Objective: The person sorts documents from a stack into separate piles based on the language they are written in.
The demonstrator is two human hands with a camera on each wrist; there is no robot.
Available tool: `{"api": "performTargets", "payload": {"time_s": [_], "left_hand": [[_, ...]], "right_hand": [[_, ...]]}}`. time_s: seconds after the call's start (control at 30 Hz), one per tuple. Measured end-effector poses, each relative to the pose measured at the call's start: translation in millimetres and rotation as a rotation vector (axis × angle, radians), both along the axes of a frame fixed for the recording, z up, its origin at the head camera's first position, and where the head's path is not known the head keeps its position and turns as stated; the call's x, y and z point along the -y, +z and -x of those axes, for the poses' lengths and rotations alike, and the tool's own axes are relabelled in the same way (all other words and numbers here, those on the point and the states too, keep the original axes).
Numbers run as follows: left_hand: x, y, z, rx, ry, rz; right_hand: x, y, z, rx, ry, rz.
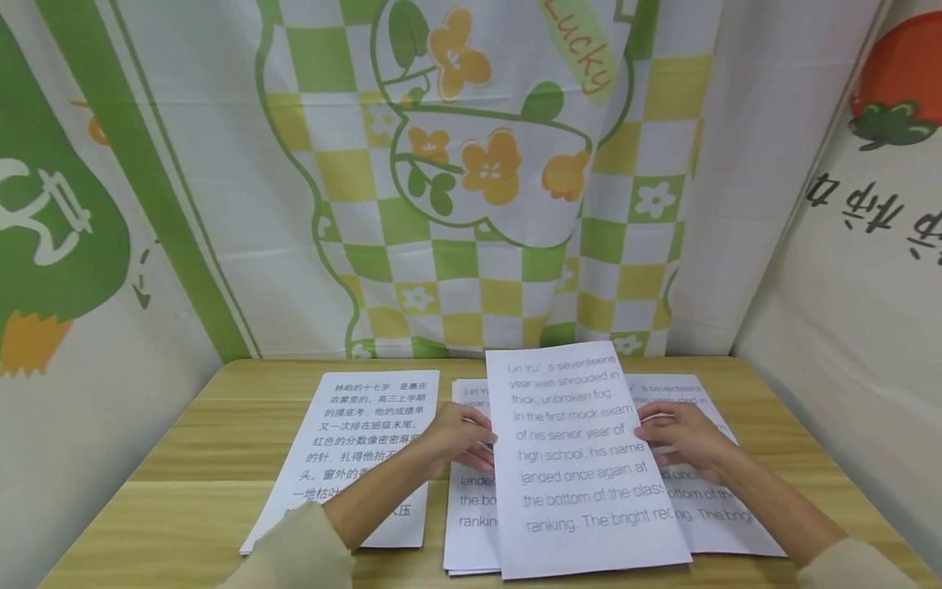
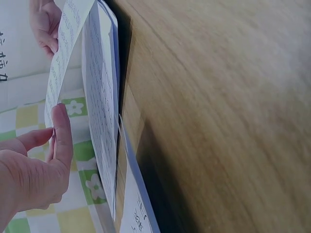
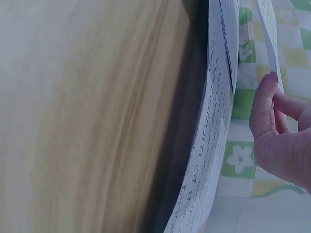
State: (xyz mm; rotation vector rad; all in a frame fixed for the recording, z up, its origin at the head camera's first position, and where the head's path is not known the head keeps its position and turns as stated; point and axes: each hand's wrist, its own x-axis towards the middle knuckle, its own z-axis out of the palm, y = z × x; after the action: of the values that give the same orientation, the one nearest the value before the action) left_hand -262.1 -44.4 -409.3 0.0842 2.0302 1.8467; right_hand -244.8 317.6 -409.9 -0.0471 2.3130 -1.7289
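Both hands hold up a printed sheet of paper (image 1: 581,491) with English text, raised over other sheets. My left hand (image 1: 459,438) pinches its left edge; in the left wrist view thumb and fingers of that hand (image 2: 41,170) meet on the paper (image 2: 68,43). On the opposite edge my right hand (image 1: 684,438) pinches it too, and the right wrist view shows this hand (image 3: 282,126) at the paper's edge. Below lie a left English stack (image 1: 471,540) and a right English stack (image 1: 724,523), both partly hidden by the held sheet.
A stack of sheets with Chinese text (image 1: 375,425) lies on the left of the wooden table (image 1: 184,458), under the left forearm. A patterned curtain (image 1: 456,270) hangs behind the table's back edge. Printed cloth walls stand at both sides.
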Motion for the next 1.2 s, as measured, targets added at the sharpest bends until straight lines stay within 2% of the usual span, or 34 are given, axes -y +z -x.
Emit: {"api": "performTargets", "payload": {"time_s": [0.27,0.53,0.7,0.93,1.2], "left_hand": [[-11.4,-1.1,2.1,0.009,-0.007,-0.01],[-28.0,-6.8,6.8,-0.014,-0.039,-0.062],[-37.0,-7.3,4.4,0.02,-0.044,-0.067],[-51.7,1.6,2.4,0.051,-0.059,-0.07],[-73.2,2.9,1.4,0.109,-0.06,-0.18]], "right_hand": [[-13.6,1.7,3.1,-0.021,0.011,-0.009],[-29.4,-2.0,5.7,-0.012,0.003,-0.029],[-40.1,-2.0,4.0,0.006,0.002,-0.031],[-59.3,-1.8,8.0,0.005,0.001,0.012],[-81.2,-0.3,10.2,0.044,0.024,0.05]]}}
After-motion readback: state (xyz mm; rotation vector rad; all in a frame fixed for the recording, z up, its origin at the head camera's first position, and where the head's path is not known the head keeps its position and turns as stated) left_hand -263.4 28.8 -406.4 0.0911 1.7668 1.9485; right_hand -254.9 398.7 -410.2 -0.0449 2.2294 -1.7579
